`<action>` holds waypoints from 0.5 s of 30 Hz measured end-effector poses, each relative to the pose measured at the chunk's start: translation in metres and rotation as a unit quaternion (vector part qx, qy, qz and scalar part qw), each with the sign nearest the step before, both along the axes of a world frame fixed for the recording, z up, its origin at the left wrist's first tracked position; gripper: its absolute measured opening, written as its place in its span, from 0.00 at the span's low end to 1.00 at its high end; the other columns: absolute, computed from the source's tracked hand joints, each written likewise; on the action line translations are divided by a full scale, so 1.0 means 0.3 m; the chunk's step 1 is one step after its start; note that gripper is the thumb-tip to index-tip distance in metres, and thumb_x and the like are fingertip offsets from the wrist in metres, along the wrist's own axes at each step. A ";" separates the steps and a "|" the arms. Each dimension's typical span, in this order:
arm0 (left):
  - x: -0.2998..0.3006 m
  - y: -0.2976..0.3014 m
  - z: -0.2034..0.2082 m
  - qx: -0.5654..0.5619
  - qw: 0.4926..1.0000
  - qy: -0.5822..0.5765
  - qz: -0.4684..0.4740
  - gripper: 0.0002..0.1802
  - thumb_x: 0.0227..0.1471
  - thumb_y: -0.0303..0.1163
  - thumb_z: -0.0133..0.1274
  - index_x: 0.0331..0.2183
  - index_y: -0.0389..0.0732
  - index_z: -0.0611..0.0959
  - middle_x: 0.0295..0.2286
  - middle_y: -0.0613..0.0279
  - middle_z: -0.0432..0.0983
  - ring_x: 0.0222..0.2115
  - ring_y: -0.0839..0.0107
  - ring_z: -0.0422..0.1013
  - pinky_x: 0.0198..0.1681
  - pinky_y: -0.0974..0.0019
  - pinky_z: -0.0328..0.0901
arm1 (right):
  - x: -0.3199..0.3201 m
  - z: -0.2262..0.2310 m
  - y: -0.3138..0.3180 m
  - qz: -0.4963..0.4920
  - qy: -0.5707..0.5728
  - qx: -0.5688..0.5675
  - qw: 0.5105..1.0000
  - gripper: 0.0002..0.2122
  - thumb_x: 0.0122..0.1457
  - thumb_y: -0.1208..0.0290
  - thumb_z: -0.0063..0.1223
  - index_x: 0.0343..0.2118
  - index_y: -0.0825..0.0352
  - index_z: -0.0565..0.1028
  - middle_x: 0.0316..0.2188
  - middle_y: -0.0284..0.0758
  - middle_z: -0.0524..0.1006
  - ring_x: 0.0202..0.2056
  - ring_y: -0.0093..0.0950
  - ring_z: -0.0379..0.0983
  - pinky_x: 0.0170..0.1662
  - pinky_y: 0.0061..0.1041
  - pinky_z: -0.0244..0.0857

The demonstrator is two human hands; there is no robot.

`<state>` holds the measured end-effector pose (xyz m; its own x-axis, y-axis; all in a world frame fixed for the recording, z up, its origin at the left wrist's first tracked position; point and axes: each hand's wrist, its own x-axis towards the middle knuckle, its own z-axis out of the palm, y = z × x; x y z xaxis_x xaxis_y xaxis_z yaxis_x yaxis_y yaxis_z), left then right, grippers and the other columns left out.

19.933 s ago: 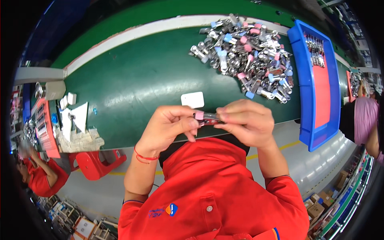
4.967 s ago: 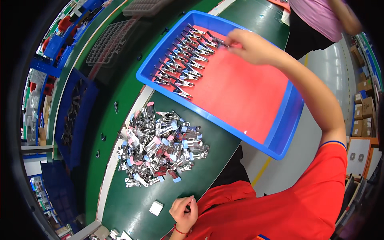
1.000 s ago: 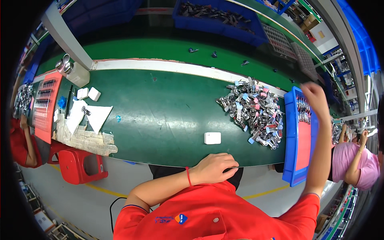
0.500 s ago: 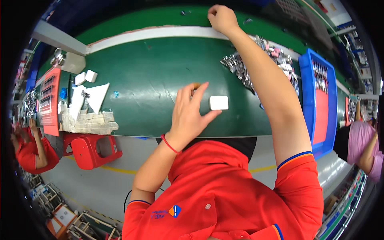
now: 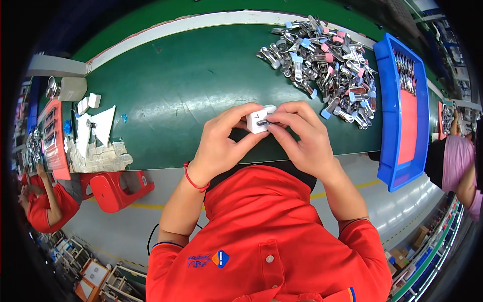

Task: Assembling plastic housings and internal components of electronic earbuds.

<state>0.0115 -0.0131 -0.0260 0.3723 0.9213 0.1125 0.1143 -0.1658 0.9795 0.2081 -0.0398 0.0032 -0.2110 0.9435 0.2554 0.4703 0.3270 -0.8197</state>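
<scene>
My left hand (image 5: 219, 141) grips a small white block (image 5: 256, 126) between thumb and fingers, just above the green table near its front edge. On the block's face, a small dark metallic piece (image 5: 262, 122) is pinched by my right hand (image 5: 306, 135). Its far end lies under my right fingertips, and whether it sits in a slot I cannot tell. Beyond my right hand spreads a heap of metal clips (image 5: 327, 70), some with pink or blue tips.
Right of the heap, a blue tray (image 5: 385, 116) holds a red sheet and a row of clips. At the left stand white blocks (image 5: 94, 100), white triangular pieces (image 5: 104, 123) and a red rack (image 5: 56, 146). A red stool (image 5: 107, 193) and a seated person (image 5: 48, 201) are lower left.
My right hand has come back from the far edge to meet my left. The white block, which lay on the table, is now held, with a dark metallic piece against it.
</scene>
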 end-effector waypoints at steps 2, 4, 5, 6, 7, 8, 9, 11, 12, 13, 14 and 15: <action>0.010 -0.008 -0.004 -0.016 0.999 -0.034 -0.003 0.22 0.45 0.22 0.65 0.45 0.37 0.80 0.41 0.55 0.78 0.39 0.67 0.77 0.41 0.67 0.74 | 0.008 -0.003 -0.002 -0.005 -0.004 0.023 1.000 0.11 0.53 0.83 0.60 0.40 0.68 0.79 0.39 0.36 0.75 0.37 0.28 0.75 0.39 0.23 0.70; 0.012 -0.009 -0.003 -0.073 0.992 -0.096 -0.026 0.23 0.46 0.20 0.64 0.46 0.37 0.79 0.43 0.55 0.78 0.42 0.67 0.76 0.44 0.67 0.73 | 0.030 -0.010 0.000 0.023 0.040 -0.004 0.999 0.14 0.52 0.83 0.61 0.43 0.69 0.78 0.39 0.36 0.75 0.39 0.27 0.74 0.41 0.23 0.70; 0.012 -0.010 -0.003 -0.102 0.986 -0.127 -0.036 0.23 0.46 0.19 0.63 0.47 0.37 0.79 0.44 0.55 0.77 0.44 0.68 0.76 0.45 0.67 0.73 | 0.036 -0.012 -0.001 0.037 0.062 -0.018 0.997 0.15 0.52 0.83 0.61 0.44 0.69 0.77 0.39 0.36 0.75 0.40 0.27 0.74 0.41 0.24 0.69; 0.011 -0.014 -0.001 -0.104 0.986 -0.125 -0.037 0.23 0.46 0.19 0.63 0.47 0.37 0.79 0.44 0.55 0.77 0.44 0.68 0.76 0.45 0.67 0.73 | 0.039 -0.012 -0.003 0.036 0.064 -0.019 0.997 0.15 0.52 0.83 0.61 0.44 0.69 0.77 0.39 0.36 0.75 0.40 0.27 0.74 0.41 0.24 0.69; 0.011 -0.019 0.003 -0.109 0.984 -0.136 -0.042 0.23 0.46 0.18 0.63 0.47 0.35 0.78 0.44 0.54 0.77 0.44 0.67 0.75 0.46 0.65 0.73 | 0.044 -0.008 -0.003 0.025 0.100 -0.040 0.994 0.17 0.52 0.83 0.61 0.46 0.70 0.76 0.40 0.36 0.74 0.41 0.27 0.73 0.43 0.24 0.69; 0.010 -0.024 0.008 -0.113 0.981 -0.147 -0.047 0.24 0.46 0.17 0.62 0.47 0.34 0.77 0.44 0.53 0.76 0.44 0.66 0.75 0.47 0.64 0.73 | 0.047 -0.005 -0.003 0.014 0.136 -0.061 0.989 0.19 0.51 0.83 0.61 0.48 0.71 0.74 0.42 0.36 0.73 0.42 0.26 0.73 0.44 0.25 0.69; 0.010 -0.026 0.012 -0.118 0.979 -0.159 -0.051 0.24 0.46 0.15 0.62 0.48 0.33 0.76 0.44 0.52 0.75 0.44 0.65 0.74 0.47 0.63 0.72 | 0.049 -0.006 -0.003 0.004 0.171 -0.082 0.982 0.21 0.51 0.84 0.61 0.50 0.71 0.73 0.43 0.36 0.72 0.43 0.26 0.72 0.45 0.25 0.68; 0.009 -0.020 0.019 -0.085 0.985 -0.138 -0.065 0.25 0.46 0.15 0.62 0.48 0.33 0.76 0.44 0.51 0.75 0.44 0.65 0.75 0.47 0.63 0.72 | 0.042 -0.014 -0.013 0.013 0.251 -0.139 0.958 0.21 0.52 0.84 0.61 0.51 0.71 0.72 0.44 0.36 0.71 0.43 0.24 0.71 0.44 0.23 0.68; 0.007 -0.017 0.021 -0.050 0.989 -0.119 -0.078 0.25 0.46 0.15 0.62 0.48 0.33 0.76 0.44 0.51 0.75 0.44 0.64 0.75 0.47 0.63 0.73 | 0.036 -0.019 -0.021 0.023 0.327 -0.194 0.925 0.21 0.53 0.84 0.60 0.51 0.71 0.72 0.45 0.36 0.69 0.43 0.22 0.70 0.43 0.22 0.67; 0.005 -0.015 0.022 -0.015 0.991 -0.100 -0.092 0.25 0.45 0.14 0.62 0.48 0.33 0.76 0.44 0.50 0.74 0.44 0.64 0.75 0.46 0.63 0.73 | 0.032 -0.024 -0.026 0.032 0.400 -0.246 0.882 0.20 0.54 0.84 0.60 0.51 0.71 0.72 0.45 0.35 0.68 0.44 0.21 0.69 0.42 0.20 0.67; 0.003 -0.013 0.020 -0.017 0.991 -0.099 -0.093 0.25 0.45 0.14 0.62 0.48 0.33 0.76 0.44 0.50 0.74 0.44 0.64 0.75 0.46 0.63 0.73 | 0.032 -0.029 -0.028 0.031 0.402 -0.247 0.881 0.20 0.54 0.84 0.60 0.51 0.71 0.72 0.45 0.35 0.68 0.44 0.21 0.69 0.42 0.20 0.67; 0.000 -0.011 0.019 0.011 0.992 -0.086 -0.093 0.26 0.45 0.14 0.62 0.48 0.33 0.76 0.44 0.50 0.74 0.44 0.64 0.75 0.46 0.63 0.73 | 0.033 -0.034 -0.026 0.038 0.388 -0.223 0.893 0.20 0.54 0.83 0.60 0.51 0.71 0.71 0.45 0.35 0.68 0.43 0.21 0.70 0.42 0.20 0.67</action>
<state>0.0115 -0.0164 -0.0204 0.5102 0.8346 0.2079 -0.0880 -0.1898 0.9779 0.2181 -0.0476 -0.0070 -0.2004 0.9787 -0.0448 -0.3063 -0.1061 -0.9460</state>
